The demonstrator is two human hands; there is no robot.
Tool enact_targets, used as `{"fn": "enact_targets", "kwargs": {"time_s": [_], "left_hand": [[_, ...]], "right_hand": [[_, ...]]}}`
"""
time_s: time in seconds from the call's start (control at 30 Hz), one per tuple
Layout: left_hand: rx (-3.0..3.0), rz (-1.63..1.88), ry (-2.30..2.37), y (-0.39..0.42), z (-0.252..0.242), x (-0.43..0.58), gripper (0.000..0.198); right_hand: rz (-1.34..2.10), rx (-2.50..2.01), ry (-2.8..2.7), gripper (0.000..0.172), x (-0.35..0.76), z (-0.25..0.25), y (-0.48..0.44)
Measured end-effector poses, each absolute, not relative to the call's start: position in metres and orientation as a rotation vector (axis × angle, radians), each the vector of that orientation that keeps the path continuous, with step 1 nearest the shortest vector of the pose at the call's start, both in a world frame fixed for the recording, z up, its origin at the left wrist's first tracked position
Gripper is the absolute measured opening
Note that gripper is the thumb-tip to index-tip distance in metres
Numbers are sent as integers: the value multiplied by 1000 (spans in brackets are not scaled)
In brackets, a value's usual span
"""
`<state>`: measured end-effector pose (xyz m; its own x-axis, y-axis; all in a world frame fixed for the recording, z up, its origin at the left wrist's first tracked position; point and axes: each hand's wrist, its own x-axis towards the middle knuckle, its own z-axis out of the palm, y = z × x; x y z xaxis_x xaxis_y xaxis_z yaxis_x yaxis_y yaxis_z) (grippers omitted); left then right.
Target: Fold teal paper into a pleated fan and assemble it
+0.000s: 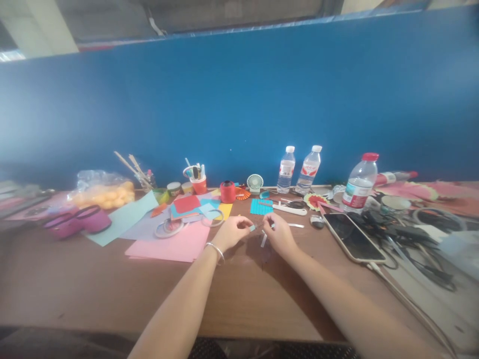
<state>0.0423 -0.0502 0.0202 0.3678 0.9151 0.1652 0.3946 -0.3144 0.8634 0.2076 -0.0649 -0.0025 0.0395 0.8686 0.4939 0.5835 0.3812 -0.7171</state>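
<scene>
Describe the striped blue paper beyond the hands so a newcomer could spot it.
On the brown table, look just beyond the person's left hand and right hand. The bright blue paper lies there, its striped surface unlike the plain sheets to its left.

Left fingers (244, 220) pinch a pale scrap (252, 228); right fingers (268, 218) are near white strips (297, 226).

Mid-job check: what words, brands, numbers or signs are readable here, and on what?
No text can be read.
Left white-capped bottle: label too blurred.
Right white-capped bottle: label too blurred.
Red-capped upright bottle: lettering too blurred.
Lying bottle: label too blurred.
Red cup: any print too small.
Pale piece in the left hand: no lettering shows.
</scene>
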Motion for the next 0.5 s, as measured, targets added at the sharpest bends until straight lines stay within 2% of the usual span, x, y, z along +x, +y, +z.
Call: {"fn": "enact_targets", "kwargs": {"time_s": [0.27,0.5], "left_hand": [[1671,1064,1115,-48,23,43,27],[1663,1067,1068,-51,24,46,24]], "right_hand": [[303,-1152,-1613,16,210,8,-76],[204,-1074,-1703,19,200,4,-79]]}}
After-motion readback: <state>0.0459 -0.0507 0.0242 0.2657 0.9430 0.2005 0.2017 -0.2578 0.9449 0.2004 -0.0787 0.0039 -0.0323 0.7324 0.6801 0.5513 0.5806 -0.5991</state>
